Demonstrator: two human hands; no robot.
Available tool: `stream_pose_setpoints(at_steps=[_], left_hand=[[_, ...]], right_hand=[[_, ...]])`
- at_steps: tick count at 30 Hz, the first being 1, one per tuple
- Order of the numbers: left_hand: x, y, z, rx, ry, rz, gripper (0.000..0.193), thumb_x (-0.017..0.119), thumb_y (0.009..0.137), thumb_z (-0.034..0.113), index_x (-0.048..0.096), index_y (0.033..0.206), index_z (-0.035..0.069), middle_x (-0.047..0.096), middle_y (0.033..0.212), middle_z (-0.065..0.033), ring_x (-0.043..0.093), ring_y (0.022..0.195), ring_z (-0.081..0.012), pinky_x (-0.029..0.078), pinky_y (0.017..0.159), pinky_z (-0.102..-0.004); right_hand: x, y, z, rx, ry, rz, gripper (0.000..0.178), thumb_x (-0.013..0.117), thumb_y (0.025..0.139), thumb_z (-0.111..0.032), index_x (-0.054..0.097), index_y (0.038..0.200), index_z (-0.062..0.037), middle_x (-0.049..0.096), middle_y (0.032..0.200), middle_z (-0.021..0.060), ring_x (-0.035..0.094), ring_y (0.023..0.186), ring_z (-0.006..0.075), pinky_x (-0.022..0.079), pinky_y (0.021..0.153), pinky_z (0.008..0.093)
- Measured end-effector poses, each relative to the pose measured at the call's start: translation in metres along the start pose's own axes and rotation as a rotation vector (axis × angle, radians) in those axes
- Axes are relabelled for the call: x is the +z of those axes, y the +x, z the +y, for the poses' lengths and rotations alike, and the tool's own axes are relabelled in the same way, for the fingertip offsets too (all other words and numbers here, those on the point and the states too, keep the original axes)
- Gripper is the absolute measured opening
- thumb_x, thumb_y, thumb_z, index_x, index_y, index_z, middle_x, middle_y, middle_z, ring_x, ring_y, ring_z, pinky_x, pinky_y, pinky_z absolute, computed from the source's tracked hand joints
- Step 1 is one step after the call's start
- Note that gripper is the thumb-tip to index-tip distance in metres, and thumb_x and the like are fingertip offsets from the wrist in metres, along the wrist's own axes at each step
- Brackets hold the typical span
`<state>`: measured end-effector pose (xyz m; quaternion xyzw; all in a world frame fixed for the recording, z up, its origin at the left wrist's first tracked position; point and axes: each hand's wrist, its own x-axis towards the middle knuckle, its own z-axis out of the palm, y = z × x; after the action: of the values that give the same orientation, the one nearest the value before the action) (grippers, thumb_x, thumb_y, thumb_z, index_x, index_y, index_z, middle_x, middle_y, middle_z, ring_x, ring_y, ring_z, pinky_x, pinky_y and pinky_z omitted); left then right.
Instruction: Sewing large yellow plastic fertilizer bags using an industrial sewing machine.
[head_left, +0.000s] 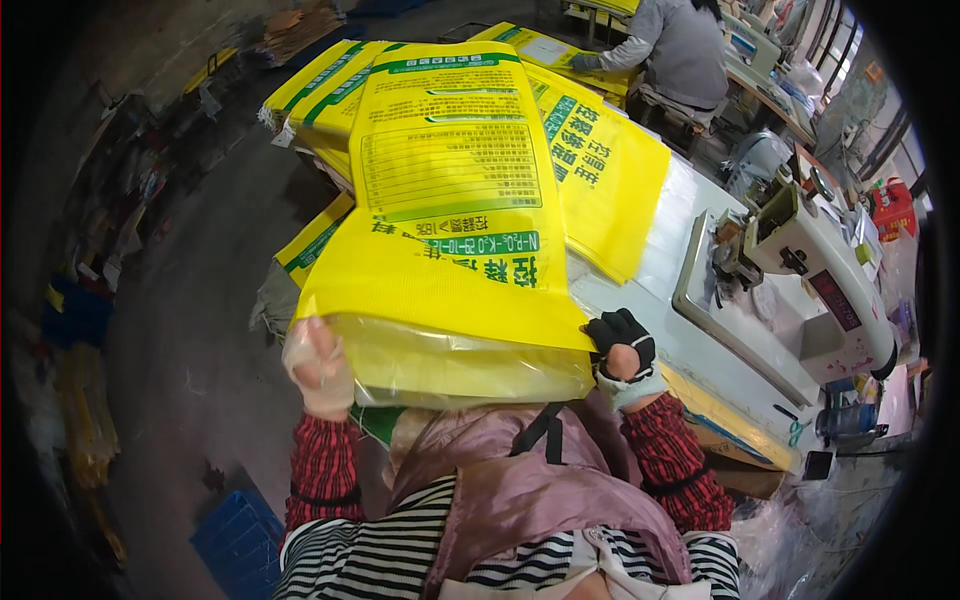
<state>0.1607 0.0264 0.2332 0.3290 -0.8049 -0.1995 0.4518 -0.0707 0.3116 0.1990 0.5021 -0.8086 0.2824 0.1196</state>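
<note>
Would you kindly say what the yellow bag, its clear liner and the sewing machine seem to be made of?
The yellow bag: probably woven plastic with a slight sheen, judging by faint fine lines. The clear liner: apparently thin plastic film, see-through and shiny at its wrinkles. The sewing machine: perhaps painted metal, its white casing smooth.

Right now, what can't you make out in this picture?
All in the head view:
Left hand: blurred, so its finger outlines are smeared.
Yellow bag: its deep inside is hidden by its own upper layer.
Stacked bags: partly covered by the yellow bag, so I can't count them.
Co-worker: the top edge cuts off most of the head.
</note>
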Motion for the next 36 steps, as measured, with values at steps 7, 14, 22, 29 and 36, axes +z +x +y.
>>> stream_pose_setpoints(at_steps=[7,14,22,29,36], left_hand=[[0.03,-0.003,-0.033,0.222,0.177,-0.097,0.024,0.049,0.093,0.019,0.059,0.082,0.001,0.06,0.071,-0.0127,0.056,0.061,-0.0284,0.043,0.057,-0.0362],[0.038,-0.003,-0.059,-0.657,-0.771,-0.151,0.026,0.047,0.094,0.017,0.063,0.106,0.0,0.066,0.099,-0.0087,0.064,0.089,-0.0218,0.052,0.078,-0.033],[0.005,0.009,0.038,-0.533,-1.132,0.053,0.036,0.041,0.097,0.031,0.061,0.103,0.001,0.064,0.098,-0.0077,0.061,0.09,-0.0201,0.049,0.079,-0.0307],[0.01,0.005,0.054,-0.501,-0.916,0.101,0.039,0.041,0.098,0.037,0.06,0.097,0.003,0.063,0.087,-0.0071,0.06,0.076,-0.0185,0.048,0.068,-0.0288],[0.055,0.052,0.085,-0.68,-1.406,-0.123,0.017,0.059,0.091,0.019,0.053,0.078,0.009,0.058,0.077,-0.0026,0.056,0.066,-0.0129,0.049,0.059,-0.0288]], right_hand=[[0.006,-0.013,0.006,0.08,0.004,0.006,0.019,0.058,0.072,-0.006,0.064,0.091,-0.0045,0.062,0.084,0.0153,0.059,0.08,0.034,0.048,0.067,0.0406],[0.007,-0.024,-0.004,0.048,0.042,-0.017,0.017,0.058,0.072,-0.006,0.064,0.089,-0.0053,0.061,0.081,0.0145,0.058,0.078,0.033,0.047,0.066,0.0408],[0.008,-0.032,-0.008,-0.022,0.014,0.011,0.019,0.059,0.068,-0.007,0.064,0.086,-0.0065,0.058,0.075,0.0112,0.058,0.075,0.0298,0.046,0.063,0.0381],[0.006,-0.038,0.001,-0.029,0.027,0.01,0.018,0.059,0.068,-0.007,0.063,0.086,-0.006,0.059,0.078,0.0118,0.058,0.075,0.0301,0.047,0.064,0.0393],[-0.001,-0.047,0.008,0.012,0.116,0.05,0.017,0.059,0.068,-0.007,0.062,0.084,-0.0057,0.058,0.08,0.0151,0.057,0.077,0.0337,0.047,0.067,0.0419]])
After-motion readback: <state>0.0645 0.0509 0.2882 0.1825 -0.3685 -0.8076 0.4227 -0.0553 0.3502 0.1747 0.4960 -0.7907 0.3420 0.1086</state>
